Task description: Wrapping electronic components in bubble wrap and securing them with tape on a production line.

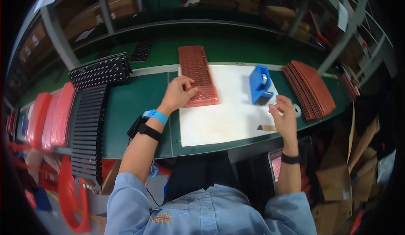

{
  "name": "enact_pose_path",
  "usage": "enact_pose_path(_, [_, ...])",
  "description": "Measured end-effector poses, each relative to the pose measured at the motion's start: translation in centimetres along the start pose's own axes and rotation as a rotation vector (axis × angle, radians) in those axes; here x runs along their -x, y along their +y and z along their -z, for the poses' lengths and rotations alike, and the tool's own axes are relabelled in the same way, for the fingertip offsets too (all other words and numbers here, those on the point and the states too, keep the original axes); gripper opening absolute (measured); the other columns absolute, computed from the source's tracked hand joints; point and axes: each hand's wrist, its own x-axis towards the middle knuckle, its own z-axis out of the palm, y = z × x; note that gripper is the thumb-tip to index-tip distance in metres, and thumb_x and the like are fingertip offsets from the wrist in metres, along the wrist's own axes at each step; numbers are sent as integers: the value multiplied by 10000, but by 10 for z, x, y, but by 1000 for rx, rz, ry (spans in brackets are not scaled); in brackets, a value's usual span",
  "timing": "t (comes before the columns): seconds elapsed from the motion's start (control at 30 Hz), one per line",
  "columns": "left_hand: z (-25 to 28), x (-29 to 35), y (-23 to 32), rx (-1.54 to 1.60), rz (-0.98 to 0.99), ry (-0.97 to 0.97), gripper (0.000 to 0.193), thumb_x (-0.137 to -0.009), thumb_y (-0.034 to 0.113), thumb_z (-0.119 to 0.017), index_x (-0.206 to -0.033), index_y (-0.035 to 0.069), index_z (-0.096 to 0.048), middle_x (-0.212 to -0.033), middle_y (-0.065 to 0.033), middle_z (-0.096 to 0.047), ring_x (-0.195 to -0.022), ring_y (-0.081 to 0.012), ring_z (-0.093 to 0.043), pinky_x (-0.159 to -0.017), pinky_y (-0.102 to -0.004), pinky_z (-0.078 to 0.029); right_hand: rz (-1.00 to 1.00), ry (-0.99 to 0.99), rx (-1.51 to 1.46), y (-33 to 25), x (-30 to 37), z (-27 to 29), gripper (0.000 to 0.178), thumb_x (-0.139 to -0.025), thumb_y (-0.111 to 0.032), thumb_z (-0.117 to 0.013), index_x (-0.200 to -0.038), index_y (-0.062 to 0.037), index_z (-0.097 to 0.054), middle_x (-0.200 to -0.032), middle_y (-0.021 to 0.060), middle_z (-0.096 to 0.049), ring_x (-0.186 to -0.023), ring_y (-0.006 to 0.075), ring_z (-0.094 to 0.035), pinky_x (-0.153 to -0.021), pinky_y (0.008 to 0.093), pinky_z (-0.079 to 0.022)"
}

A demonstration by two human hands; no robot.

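A package in red bubble wrap (198,72) lies lengthwise on a white sheet (228,127), its far end reaching past the sheet's back edge. Dark slotted shapes show through its wrap. My left hand (179,93) presses on the package's near left side, fingers bent against the wrap. At the right, my right hand (283,114) hovers beside a blue tape dispenser (258,85), thumb and fingertips pinched close together. Whatever is between those fingertips is too small to make out. A short box-cutter-like piece (266,128) with a dark tip lies left of my right wrist.
Several flat red bubble-wrap packages (310,89) are stacked at the right, with a white tape roll (297,110) near them. Black slotted panels (88,125) lie at the left, one overhanging the front edge. More pink-wrapped bundles (59,117) stand farther left. Cardboard (337,171) sits below right.
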Motion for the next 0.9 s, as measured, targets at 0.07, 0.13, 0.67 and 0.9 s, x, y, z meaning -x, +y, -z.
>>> enact_pose_path(0.07, [0,2,0,-31,5,-33,338,-786,95,-781,-645,-3,-490,-1062,-144,-690,-889,-280,-649,-762,-348,-527,303,-211,-60,-71,-24,4,206,-852,-189,-706,-758,-13,-653,-1172,140,-570,-1128,268,-548,-956,361,-434])
enact_pose_path(0.13, [3,5,-5,-9,22,-22,325,-784,90,-778,-650,-3,-497,-1048,-146,-690,-890,-283,-646,-763,-351,-526,486,-604,-193,-109,-68,-25,238,-859,-246,-711,-743,-45,-657,-1179,108,-541,-1153,268,-513,-998,382,-402])
enact_pose_path(0.67, [12,-8,3,17,43,-52,264,-770,83,-759,-668,-18,-537,-993,-142,-685,-916,-279,-625,-782,-351,-510,926,-1216,614,-155,-197,-163,304,-777,-451,-770,-704,-158,-733,-988,38,-561,-1014,227,-471,-864,372,-343])
enact_pose_path(0.9, [11,-18,0,-52,-118,-22,289,-795,90,-766,-659,-7,-531,-1053,-129,-686,-773,-183,-616,-682,-293,-500,921,-1061,754,-150,-209,-177,393,-644,-517,-834,-733,-142,-759,-931,44,-589,-1016,244,-526,-853,401,-383])
